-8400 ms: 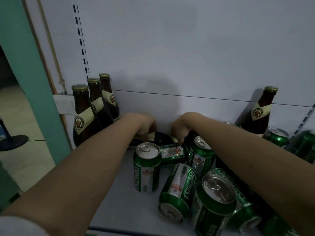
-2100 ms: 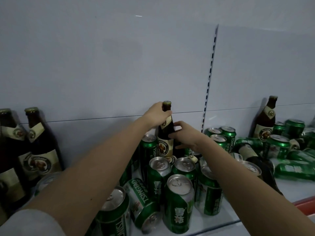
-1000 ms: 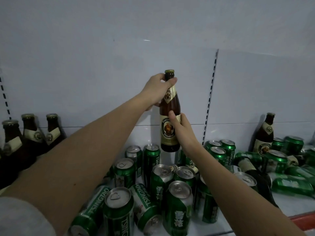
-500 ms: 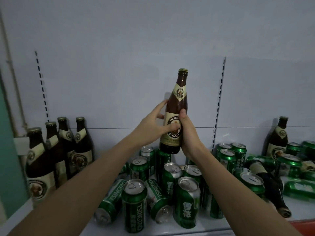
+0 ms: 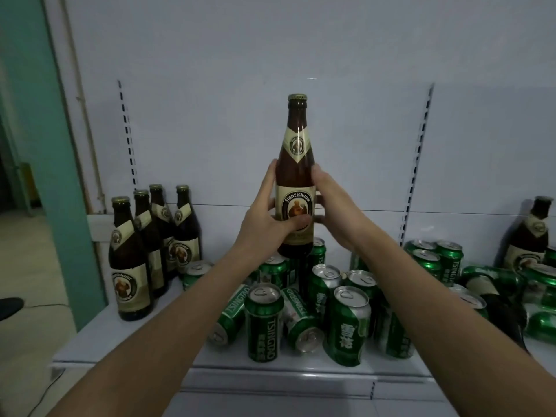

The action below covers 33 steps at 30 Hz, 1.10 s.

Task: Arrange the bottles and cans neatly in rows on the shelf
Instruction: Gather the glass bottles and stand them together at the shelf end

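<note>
Franziskaner bottle is held upright in mid-air, above the jumble of green cans, and it is gripped from both sides. On the left hand the thumb is laid across the front label, with the fingers wrapped round the far side of the glass. On the right hand the fingers are curled round the other flank, so the bottle is clamped between the two palms. Its gold cap is pointed straight up against the white back panel.

Down on the white shelf, a row of four matching brown bottles is lined up at the left end, all upright, just beside the teal post. The Tsingtao cans are heaped in the middle, below the raised bottle: some are stood upright, and some are tipped on their sides with lids facing the front edge. More green cans are grouped to the right, several upright. At the far right one more brown bottle is stood against the panel, and another dark bottle is lying among toppled cans.
</note>
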Each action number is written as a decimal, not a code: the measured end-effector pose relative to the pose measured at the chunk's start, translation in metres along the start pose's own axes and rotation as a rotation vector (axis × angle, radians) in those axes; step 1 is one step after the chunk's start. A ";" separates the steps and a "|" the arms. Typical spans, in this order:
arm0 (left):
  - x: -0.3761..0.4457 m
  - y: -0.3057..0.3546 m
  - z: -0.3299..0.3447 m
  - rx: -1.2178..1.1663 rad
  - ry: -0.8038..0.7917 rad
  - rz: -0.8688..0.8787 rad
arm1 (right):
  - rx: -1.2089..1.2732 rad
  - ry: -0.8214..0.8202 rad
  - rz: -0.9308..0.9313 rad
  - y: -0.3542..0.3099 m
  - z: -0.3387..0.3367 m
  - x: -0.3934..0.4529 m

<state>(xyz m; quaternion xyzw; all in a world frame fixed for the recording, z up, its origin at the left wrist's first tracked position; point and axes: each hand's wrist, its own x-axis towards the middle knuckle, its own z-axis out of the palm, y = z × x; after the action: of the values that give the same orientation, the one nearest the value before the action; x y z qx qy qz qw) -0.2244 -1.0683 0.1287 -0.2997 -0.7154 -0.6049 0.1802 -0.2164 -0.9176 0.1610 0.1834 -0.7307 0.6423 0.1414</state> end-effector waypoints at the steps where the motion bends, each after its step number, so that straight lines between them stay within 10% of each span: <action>1: -0.001 0.003 -0.004 0.008 0.016 0.007 | -0.009 0.016 -0.017 -0.012 -0.001 0.004; 22: -0.007 -0.031 -0.122 0.100 0.085 0.017 | -0.309 -0.022 -0.276 -0.104 0.114 0.068; 33: -0.030 -0.092 -0.129 0.239 0.440 -0.114 | -0.296 0.106 -0.245 -0.050 0.183 0.108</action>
<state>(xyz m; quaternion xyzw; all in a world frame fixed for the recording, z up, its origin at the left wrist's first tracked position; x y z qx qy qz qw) -0.2743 -1.2088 0.0667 -0.0967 -0.7412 -0.5760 0.3311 -0.2854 -1.1136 0.2284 0.2139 -0.7808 0.5148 0.2823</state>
